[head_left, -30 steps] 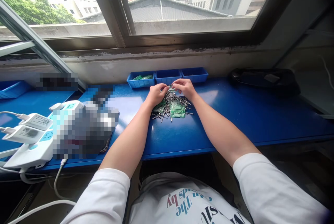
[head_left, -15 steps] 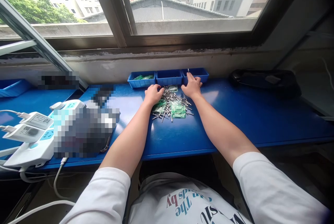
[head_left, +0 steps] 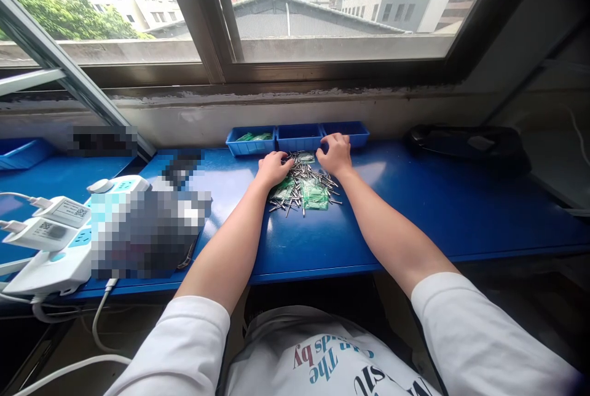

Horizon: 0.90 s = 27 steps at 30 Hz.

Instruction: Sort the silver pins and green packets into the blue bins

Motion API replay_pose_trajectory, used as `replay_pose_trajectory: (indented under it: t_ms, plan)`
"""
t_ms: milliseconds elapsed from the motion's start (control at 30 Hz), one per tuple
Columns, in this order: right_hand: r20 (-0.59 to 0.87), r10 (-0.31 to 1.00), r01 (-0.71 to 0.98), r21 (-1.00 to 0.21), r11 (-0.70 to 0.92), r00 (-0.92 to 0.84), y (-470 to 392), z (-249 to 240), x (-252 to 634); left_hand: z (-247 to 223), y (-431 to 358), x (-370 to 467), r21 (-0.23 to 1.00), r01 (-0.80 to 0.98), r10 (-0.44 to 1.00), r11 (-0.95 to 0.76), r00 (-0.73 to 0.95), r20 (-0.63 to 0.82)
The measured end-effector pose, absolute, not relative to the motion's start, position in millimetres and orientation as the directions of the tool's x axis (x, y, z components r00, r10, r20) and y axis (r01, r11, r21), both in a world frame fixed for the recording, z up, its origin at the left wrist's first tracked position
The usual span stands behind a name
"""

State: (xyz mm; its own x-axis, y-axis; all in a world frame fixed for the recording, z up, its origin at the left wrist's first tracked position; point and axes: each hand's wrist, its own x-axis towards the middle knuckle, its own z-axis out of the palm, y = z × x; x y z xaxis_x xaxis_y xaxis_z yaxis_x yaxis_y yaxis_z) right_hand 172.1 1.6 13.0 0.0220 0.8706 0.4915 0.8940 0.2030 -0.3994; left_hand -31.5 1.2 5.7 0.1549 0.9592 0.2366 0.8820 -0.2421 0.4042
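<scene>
A loose pile of metal screws (head_left: 299, 171) lies on the blue tabletop, mixed with small green-tinted clear packets (head_left: 315, 195). At the pile's upper left edge rests my left hand (head_left: 275, 170), its thumb a little apart from its bent fingers; no held thing shows there. My right hand (head_left: 336, 155) hovers at the pile's upper right, in front of the right blue bin (head_left: 357, 133). Its thumb and fingers are apart, with nothing visible between them. Beside that bin stand the middle blue bin (head_left: 298, 142) and the left blue bin (head_left: 249, 149), which has green packets in it.
A white power strip (head_left: 69, 261) with plugged chargers and cables sits at the left, next to a blurred-out item (head_left: 142, 230). A dark bag-like object (head_left: 465, 147) lies at the right. Behind the bins are the wall and window. Another blue tray (head_left: 23, 153) is far left.
My right hand has drawn back from the right bin toward the pile, and the small shiny piece at its fingertips no longer shows. My left hand has shifted slightly right.
</scene>
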Motion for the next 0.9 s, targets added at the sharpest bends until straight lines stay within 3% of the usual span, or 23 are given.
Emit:
replay_pose_trajectory:
  t_ms: [100,200,367,633,900]
  plan:
    - [0.407,0.897,0.851,-0.397,0.343,-0.171,-1.3,13.2,167.9,4.7,0.3,-31.2,0.391,0.871,0.947,-0.298,0.217,0.238]
    - [0.312,0.911,0.84,-0.387,0.381,-0.27,-3.1,11.6,165.1,4.2,0.0,-31.0,0.38,0.867,0.941,-0.323,0.251,0.229]
    - [0.264,0.921,0.862,-0.347,0.369,-0.287,-1.9,8.4,164.3,4.2,0.9,-30.4,0.363,0.871,0.938,-0.331,0.262,0.227]
    - [0.25,0.908,0.832,-0.372,0.412,-0.338,4.4,4.7,165.0,3.0,1.3,-30.5,0.366,0.865,0.932,-0.344,0.269,0.242]
    - [0.209,0.932,0.834,-0.419,0.358,-0.295,3.7,4.2,164.0,2.7,1.1,-31.1,0.373,0.859,0.929,-0.352,0.271,0.252]
